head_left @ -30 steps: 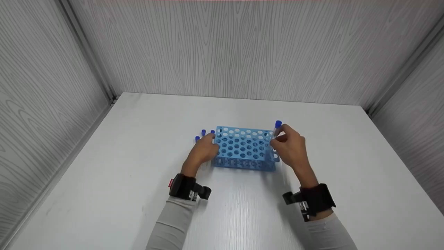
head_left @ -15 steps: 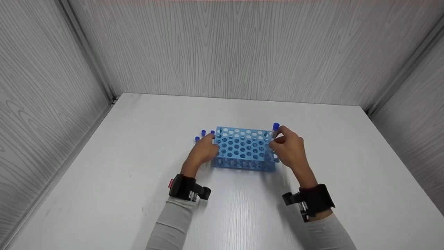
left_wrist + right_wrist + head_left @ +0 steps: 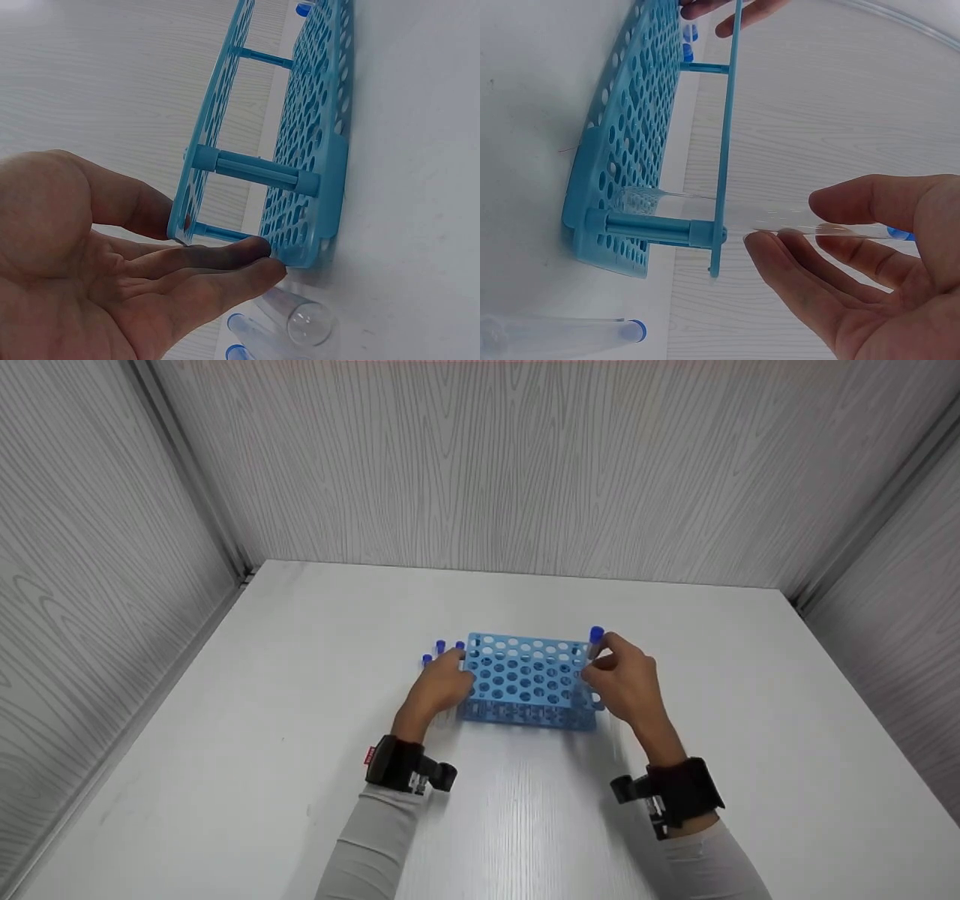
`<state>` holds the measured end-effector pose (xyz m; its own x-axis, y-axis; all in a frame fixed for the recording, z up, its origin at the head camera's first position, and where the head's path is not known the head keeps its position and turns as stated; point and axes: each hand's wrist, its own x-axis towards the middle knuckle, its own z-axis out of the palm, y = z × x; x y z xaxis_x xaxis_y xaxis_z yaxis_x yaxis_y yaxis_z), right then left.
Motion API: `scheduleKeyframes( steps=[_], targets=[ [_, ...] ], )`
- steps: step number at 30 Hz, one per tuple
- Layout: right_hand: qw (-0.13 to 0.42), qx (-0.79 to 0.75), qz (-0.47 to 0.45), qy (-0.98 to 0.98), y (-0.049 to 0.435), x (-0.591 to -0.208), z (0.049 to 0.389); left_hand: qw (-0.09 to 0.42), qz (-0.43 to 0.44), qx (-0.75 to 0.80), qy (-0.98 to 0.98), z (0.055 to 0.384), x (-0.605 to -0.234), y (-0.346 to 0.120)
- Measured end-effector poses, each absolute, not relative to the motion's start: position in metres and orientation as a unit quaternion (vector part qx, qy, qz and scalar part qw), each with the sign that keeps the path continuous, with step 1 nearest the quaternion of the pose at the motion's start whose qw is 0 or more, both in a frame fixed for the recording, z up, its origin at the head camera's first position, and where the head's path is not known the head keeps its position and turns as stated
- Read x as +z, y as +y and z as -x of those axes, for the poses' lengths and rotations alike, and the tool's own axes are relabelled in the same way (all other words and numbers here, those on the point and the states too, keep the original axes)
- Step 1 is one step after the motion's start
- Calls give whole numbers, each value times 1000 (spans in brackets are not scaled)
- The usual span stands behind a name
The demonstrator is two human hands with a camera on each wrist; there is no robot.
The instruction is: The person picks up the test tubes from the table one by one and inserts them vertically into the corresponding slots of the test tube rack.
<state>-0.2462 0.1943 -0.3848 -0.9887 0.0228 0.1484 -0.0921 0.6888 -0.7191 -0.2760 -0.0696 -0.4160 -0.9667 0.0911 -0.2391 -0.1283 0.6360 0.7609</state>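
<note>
A blue test tube rack (image 3: 517, 703) with rows of round holes stands on the table. At its left end my left hand (image 3: 437, 684) holds the corner, thumb at the top plate and fingers along the end, as the left wrist view shows. My right hand (image 3: 630, 679) pinches a clear test tube (image 3: 791, 219) with a blue cap (image 3: 596, 633) at the rack's right end. That tube passes down through the top plate, and its lower end shows close to the perforated lower plate in the right wrist view.
Left of the rack, partly hidden by my left hand, are several blue-capped tubes (image 3: 440, 646). Another capped tube (image 3: 562, 335) lies on the table beside the rack's right end. Grey wood-grain panels (image 3: 480, 472) wall the white table (image 3: 300, 622) at the back and sides.
My right hand has shifted slightly left, and the tube's cap has come down a little with it. The left hand and the rack stay where they were.
</note>
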Motion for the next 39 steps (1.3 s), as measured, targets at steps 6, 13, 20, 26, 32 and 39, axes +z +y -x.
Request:
scheduleKeyframes(
  steps=[6,13,20,26,32,39],
  targets=[
    [68,396,-20,-915,194,-385,246,130,15,427,895,277,-417,-70],
    [63,398,-20,-915,195,-385,246,133,17,424,896,276,-416,-69],
    [56,401,-17,-914,196,-384,246,132,17,422,897,276,-416,-69],
    [38,403,-9,-914,196,-384,248,134,20,414,900,275,-416,-68],
    [21,402,0,-915,194,-382,248,141,29,415,898,276,-416,-68],
    [18,405,-2,-914,196,-382,248,148,27,414,898,276,-414,-68]
  ],
)
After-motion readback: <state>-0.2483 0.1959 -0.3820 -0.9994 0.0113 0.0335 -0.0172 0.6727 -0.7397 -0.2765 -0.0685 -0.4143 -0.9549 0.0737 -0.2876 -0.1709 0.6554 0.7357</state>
